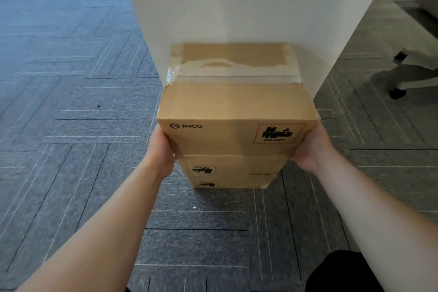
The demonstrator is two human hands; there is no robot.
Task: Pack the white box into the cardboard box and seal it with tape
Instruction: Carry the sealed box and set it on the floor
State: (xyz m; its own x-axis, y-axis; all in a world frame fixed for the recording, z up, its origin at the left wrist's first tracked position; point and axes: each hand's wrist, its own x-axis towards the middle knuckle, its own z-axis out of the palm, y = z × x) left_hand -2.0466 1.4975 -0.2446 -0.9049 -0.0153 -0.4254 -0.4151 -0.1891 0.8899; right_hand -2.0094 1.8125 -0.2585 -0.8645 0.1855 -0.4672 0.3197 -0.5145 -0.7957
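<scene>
Corrugated brown rectangular cardboard box (237, 106), glossy clear tape strip (234, 73) wrinkled across its top seam: my left hand (161, 149) and right hand (310, 147) grasp its left and right walls.

Grey carpet tiles laid in a herringbone pattern (71, 102) cover the floor. A broad white square pillar (237, 7) rises at the far middle. Two stacked brown printed cartons (227, 170) stand before it. A white wheeled base with black casters (407, 73) stands far right.
</scene>
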